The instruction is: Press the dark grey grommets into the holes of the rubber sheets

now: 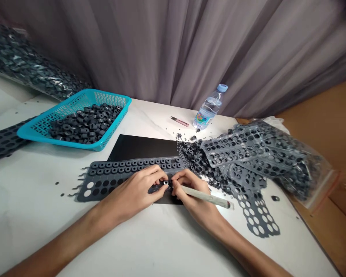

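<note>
My left hand (145, 184) is closed, pinching a small dark ring-shaped rubber part (165, 182) between thumb and fingertips. My right hand (192, 188) grips a pale pen-like tool (209, 197), its tip hidden among the fingers close to that part. Both hands rest over a dark grey perforated sheet (86, 182). Small rubber rings stand in its two far rows, while round openings show in the nearer rows. Beneath the sheet lies a flat black board (144, 147).
A turquoise basket (60, 143) of dark rubber parts stands at left, before a filled clear bag (31, 65). Pink-handled snips (180, 121) lie near a water bottle (209, 109). Loose parts (194, 154), punched sheets (256, 209) and another bag (302, 169) crowd the right.
</note>
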### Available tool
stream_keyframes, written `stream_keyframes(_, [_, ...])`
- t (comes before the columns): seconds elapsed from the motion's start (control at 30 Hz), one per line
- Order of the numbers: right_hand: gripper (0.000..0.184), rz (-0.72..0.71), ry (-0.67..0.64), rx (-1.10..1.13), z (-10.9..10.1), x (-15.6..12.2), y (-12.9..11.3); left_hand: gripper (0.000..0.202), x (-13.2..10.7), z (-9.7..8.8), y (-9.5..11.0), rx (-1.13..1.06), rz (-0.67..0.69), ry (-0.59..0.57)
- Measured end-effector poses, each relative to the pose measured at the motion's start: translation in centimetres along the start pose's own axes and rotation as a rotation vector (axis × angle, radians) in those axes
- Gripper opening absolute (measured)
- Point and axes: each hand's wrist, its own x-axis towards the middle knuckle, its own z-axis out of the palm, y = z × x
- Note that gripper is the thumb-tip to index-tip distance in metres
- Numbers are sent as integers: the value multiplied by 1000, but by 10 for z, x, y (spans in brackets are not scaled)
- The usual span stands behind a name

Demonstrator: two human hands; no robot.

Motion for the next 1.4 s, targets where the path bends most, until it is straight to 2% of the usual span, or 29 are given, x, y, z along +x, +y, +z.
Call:
stream_keyframes(0.1, [11, 1, 5, 22, 2, 0, 0, 9, -1, 3, 0, 29, 6, 3])
stream_keyframes(0.2, [13, -25, 22, -4, 3, -2, -3, 16, -3, 6, 3, 65, 106, 19])
stream_keyframes(0.23, [13, -37, 31, -23, 4, -3, -5, 19, -4, 7, 5, 62, 145, 73])
stream_keyframes(0.3, [14, -46, 47, -61, 5, -5, -8, 17, -4, 4, 10, 12, 134, 288])
stream_keyframes(0.37, [14, -41, 49, -78, 6, -6, -10, 12, -2, 0, 12, -104, 11, 495])
stream_keyframes(0.4, [13, -36, 51, -81, 6, -6, -10, 12, -1, -2, 12, -163, -53, 528])
stream_keyframes(0.43, [13, -34, 57, -79, 6, -5, -9, 12, 0, -4, 10, -209, -95, 502])
stream_keyframes(0.5, [13, -30, 65, -67, 7, -4, -7, 12, 2, -4, 4, -242, -109, 348])
stream_keyframes(0.6, [14, -21, 61, -45, 7, -3, -4, 16, 1, 2, -3, -175, -65, 150])
stream_keyframes(0.7, [13, -28, 50, -49, 6, -3, -5, 15, -4, 10, -2, -64, 29, 64])
stream_keyframes(0.77, [13, -36, 52, -67, 6, -4, -6, 23, -7, 15, 1, -18, 91, 69])
stream_keyframes(0.83, [14, -36, 61, -82, 6, -4, -7, 23, -7, 16, 4, -53, 81, 163])
stream_keyframes(0.9, [15, -17, 65, -72, 7, -4, -6, 17, -5, 13, 5, -191, -27, 331])
stream_keyframes(0.97, [13, 18, 62, -35, 8, -2, -5, 16, 0, 4, 3, -416, -180, 493])
stream_keyframes(1.03, [12, 51, 58, 16, 7, 1, -3, 19, 5, -7, -1, -690, -306, 536])
stream_keyframes(1.1, [12, 72, 34, 82, 5, 3, -2, 20, 8, -14, -5, -938, -380, 464])
stream_keyframes(1.17, [13, 98, 12, 165, 1, 4, -2, 18, 8, -17, -6, -1090, -420, 344])
stream_keyframes(1.3, [15, 134, 55, 251, -4, 3, -4, 19, 3, -13, 1, -1146, -474, 172])
stream_keyframes(1.4, [14, 111, 90, 244, -4, 2, -6, 20, -1, -9, 6, -1159, -478, 89])
